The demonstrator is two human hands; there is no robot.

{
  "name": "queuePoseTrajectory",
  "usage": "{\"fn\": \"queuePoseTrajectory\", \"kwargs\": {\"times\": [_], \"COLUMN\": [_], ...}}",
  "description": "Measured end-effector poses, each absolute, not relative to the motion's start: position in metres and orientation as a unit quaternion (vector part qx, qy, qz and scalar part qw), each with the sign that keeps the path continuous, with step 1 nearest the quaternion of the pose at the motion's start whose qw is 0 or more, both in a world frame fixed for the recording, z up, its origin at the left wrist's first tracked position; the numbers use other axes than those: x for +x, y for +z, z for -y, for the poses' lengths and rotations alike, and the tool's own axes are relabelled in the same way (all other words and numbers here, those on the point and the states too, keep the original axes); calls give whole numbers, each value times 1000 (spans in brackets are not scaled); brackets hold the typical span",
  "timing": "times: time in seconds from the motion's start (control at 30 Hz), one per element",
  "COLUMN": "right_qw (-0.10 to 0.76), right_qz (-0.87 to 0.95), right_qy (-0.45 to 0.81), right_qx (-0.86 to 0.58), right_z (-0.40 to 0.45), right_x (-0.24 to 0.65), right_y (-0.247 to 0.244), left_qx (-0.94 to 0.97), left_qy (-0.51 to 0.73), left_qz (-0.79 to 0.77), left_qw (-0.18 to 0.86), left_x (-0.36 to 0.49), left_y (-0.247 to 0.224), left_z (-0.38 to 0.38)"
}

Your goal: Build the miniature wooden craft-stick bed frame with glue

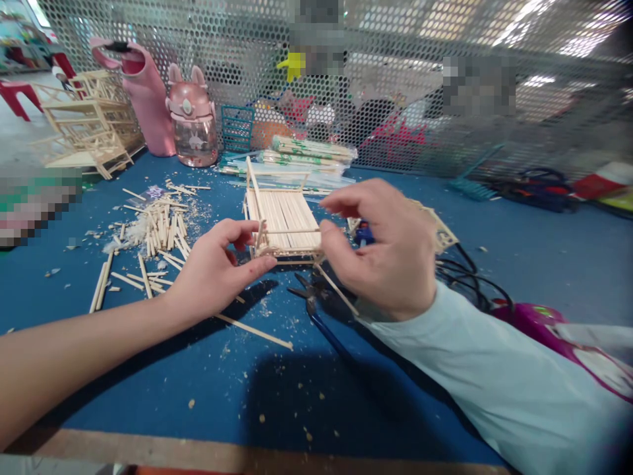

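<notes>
A small model made of pale wooden sticks [281, 211] stands on the blue table, with a slatted floor, an upright post at its far left and a thin rail across its near side. My left hand [217, 264] grips its near left corner between thumb and fingers. By the near right corner is my right hand [383, 247], thumb and fingers apart; its thumb tip is close to the rail's right end, and whether it touches I cannot tell. A pair of pliers with dark handles [324, 323] lies just in front of the model.
Loose cut sticks [165, 227] and crumbs lie at left. Bagged stick bundles [306, 155], a pink bottle [151, 99] and a clear cup [192, 135] stand along the perforated metal screen [395, 39]. A larger stick model [89, 125] is far left; black cables [469, 280] lie right.
</notes>
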State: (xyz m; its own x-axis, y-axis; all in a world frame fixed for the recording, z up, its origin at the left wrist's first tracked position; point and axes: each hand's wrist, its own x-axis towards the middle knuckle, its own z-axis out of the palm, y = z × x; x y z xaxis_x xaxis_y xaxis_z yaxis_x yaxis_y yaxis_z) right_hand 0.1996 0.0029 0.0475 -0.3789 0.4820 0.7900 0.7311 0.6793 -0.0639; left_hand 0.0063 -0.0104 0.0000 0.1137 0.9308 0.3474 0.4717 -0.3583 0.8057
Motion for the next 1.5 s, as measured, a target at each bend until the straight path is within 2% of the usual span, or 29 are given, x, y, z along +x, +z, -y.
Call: {"fn": "queuePoseTrajectory", "kwargs": {"times": [0.2,0.27,0.33,0.43,0.5,0.6,0.7,0.83,1.1,1.2,1.37,1.43,1.5], "right_qw": [514,507,450,277,168,57,-11,-35,46,128,343,380,383], "right_qz": [726,722,767,852,855,829,831,850,886,884,850,850,860], "right_qy": [-189,-193,-174,-79,-34,-15,2,-3,-10,-2,-37,-54,-61], "right_qx": [-416,-429,-424,-437,-490,-556,-556,-526,-462,-451,-398,-359,-331], "right_z": [21,27,27,19,13,9,11,12,7,7,16,20,21], "right_x": [227,237,244,247,245,242,243,248,261,261,248,238,227], "right_y": [67,64,56,41,33,30,33,36,34,36,40,43,51], "left_qx": [712,710,715,731,738,744,744,753,761,746,707,693,685], "left_qy": [390,374,349,287,258,272,299,326,358,401,469,488,501], "left_qz": [-528,-540,-552,-569,-570,-553,-543,-526,-502,-488,-449,-437,-425], "left_qw": [249,254,248,243,252,259,249,223,202,212,281,301,314], "left_x": [-6,-7,-7,-5,-3,-1,-1,0,0,2,7,8,8], "left_y": [4,8,13,21,21,15,5,-2,-1,3,6,6,5], "left_z": [15,14,13,13,13,12,10,8,11,14,19,20,22]}}
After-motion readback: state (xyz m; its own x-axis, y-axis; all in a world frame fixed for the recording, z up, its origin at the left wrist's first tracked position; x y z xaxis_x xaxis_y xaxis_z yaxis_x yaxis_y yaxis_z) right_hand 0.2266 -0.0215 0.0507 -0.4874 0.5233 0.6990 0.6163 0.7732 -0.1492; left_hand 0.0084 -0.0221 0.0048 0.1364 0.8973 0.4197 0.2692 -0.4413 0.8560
